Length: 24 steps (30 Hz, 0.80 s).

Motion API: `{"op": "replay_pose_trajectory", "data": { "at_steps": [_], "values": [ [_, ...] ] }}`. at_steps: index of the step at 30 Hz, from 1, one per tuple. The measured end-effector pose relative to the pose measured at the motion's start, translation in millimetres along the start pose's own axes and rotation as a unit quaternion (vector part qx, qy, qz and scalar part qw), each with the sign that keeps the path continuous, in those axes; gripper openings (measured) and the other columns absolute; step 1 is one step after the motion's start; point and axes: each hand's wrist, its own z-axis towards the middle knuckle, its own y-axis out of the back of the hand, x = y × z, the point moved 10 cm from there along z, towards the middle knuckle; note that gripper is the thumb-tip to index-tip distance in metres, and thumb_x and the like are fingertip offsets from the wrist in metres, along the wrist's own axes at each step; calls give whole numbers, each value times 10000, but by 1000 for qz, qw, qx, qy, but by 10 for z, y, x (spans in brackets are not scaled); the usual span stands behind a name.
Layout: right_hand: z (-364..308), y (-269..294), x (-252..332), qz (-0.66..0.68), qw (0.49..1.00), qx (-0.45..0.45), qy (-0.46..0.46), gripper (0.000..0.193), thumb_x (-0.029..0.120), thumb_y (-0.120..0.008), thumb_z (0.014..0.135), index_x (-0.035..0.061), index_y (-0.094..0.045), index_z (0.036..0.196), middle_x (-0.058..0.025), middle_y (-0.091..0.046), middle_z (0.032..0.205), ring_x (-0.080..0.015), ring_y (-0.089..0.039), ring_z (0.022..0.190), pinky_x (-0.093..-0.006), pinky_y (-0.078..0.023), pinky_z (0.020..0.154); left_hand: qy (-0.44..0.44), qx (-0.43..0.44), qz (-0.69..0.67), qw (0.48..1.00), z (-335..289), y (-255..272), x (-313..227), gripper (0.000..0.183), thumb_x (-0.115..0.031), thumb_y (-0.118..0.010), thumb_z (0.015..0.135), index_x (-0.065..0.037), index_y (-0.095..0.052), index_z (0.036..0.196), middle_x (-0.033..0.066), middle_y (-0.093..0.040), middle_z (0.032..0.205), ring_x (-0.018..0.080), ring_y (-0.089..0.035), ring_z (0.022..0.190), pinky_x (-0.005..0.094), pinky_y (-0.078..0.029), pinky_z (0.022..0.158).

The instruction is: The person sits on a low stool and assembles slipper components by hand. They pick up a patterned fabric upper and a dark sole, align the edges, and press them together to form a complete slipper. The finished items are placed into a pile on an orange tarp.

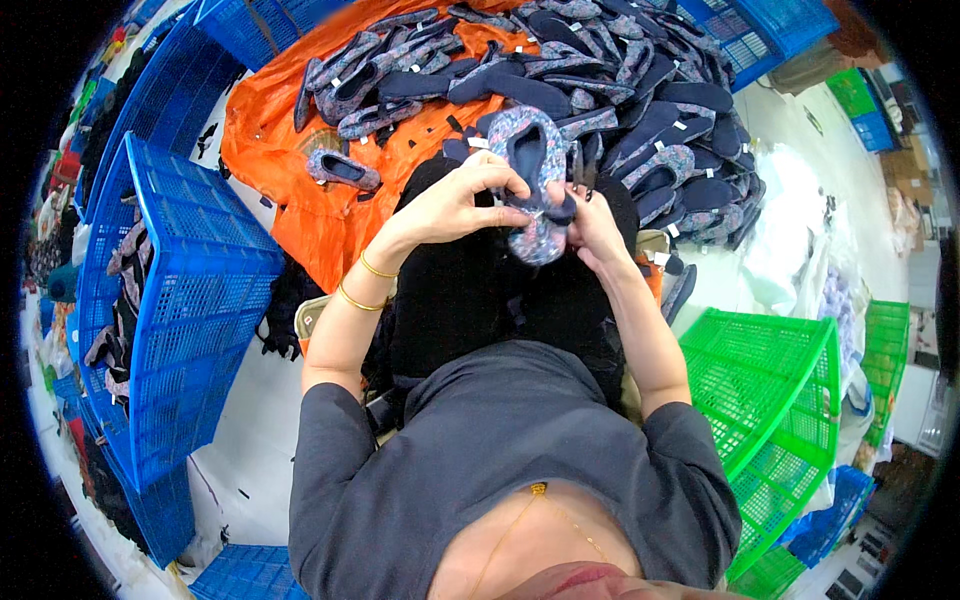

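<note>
Above my lap, a floral blue-and-pink fabric slipper [527,150] with a dark navy inside is held up between my two hands. My left hand [478,203] grips its left side, thumb and fingers pinched at its middle. On the slipper's other side, my right hand [597,222] is closed, its fingers beside the fabric. Something small and dark shows at those fingers, too blurred to name. Just beyond my hands lies a large heap of similar slippers [660,140], some showing navy soles and small white tags. A single slipper [342,170] rests apart to the left.
An orange sheet [265,135] lies under part of the heap. Blue plastic crates [205,300] stand at my left, one tilted with fabric pieces behind it. Green crates [760,385] are close to my right elbow. White plastic bags [785,230] lie at the right.
</note>
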Motion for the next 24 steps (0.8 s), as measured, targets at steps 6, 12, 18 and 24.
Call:
{"op": "replay_pose_trajectory", "data": {
  "at_steps": [6, 12, 18, 24],
  "values": [
    [-396, -48, 489, -143, 978, -6, 152, 427, 354, -528, 977, -28, -564, 1164, -98, -660, 945, -95, -580, 588, -219, -440, 545, 5, 35, -30, 999, -8, -42, 88, 248, -182, -710, 842, -46, -668, 1044, 58, -613, 944, 196, -545, 953, 324, -408, 888],
    [-838, -452, 724, -393, 849, -68, 346, 296, 170, -752, 818, 19, -591, 1015, -69, -614, 778, -120, -561, 615, -261, -477, 587, 72, 38, -124, 989, 37, -327, 297, 249, -205, -686, 872, -49, -665, 1065, 58, -614, 948, 173, -536, 967, 319, -403, 893],
    [-507, -204, 703, -324, 913, -18, 248, 145, 143, -693, 873, 9, -636, 870, 13, -580, 689, -39, -464, 602, -219, -392, 535, 111, 10, -215, 970, -24, -506, 507, 343, -195, -654, 907, -28, -574, 1195, 14, -587, 1059, 106, -516, 980, 281, -435, 877],
    [-456, -285, 789, -160, 977, 111, 84, 178, 109, -737, 819, -1, -655, 931, -19, -647, 822, -74, -579, 717, -212, -467, 691, 82, -5, -101, 991, 1, -475, 271, 454, -277, -757, 796, -70, -610, 1172, 54, -599, 1040, 179, -528, 984, 326, -404, 897]
  ]
}}
